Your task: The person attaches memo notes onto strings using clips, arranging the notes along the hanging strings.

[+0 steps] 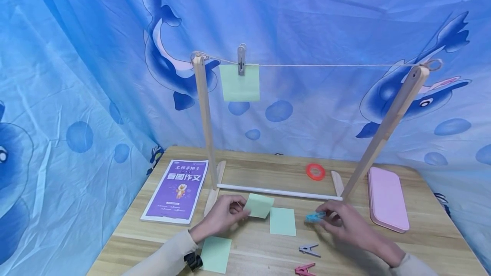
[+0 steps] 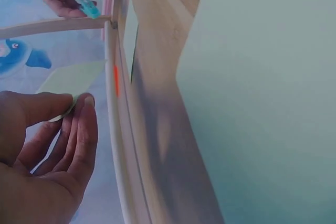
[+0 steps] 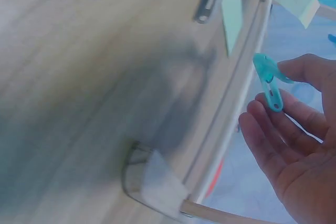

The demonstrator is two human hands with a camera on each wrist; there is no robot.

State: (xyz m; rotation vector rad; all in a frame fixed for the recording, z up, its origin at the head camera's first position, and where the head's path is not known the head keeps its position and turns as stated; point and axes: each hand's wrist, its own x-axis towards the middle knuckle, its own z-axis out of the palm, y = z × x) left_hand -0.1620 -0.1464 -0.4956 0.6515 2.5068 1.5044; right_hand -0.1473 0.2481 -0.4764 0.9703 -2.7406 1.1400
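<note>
My left hand (image 1: 226, 214) pinches a pale green paper square (image 1: 259, 206) by its left edge, thumb against fingers, above the table. In my right hand (image 1: 347, 225) is a turquoise clothespin (image 1: 315, 217), held between thumb and fingers with its tip pointing left. The right wrist view shows the same clothespin (image 3: 269, 82) near the fingertips. A second green paper (image 1: 283, 221) lies between the hands, and a third green paper (image 1: 216, 254) lies under the left wrist. Below the right hand rest a grey clothespin (image 1: 309, 249) and a pink clothespin (image 1: 304, 269).
A wooden frame (image 1: 207, 127) with a string (image 1: 326, 65) across its top stands behind the hands. A grey clothespin (image 1: 241, 59) fastens a green paper (image 1: 240, 86) to the string. Around it lie a purple book (image 1: 178, 193), a red tape roll (image 1: 315, 171) and a pink case (image 1: 388, 199).
</note>
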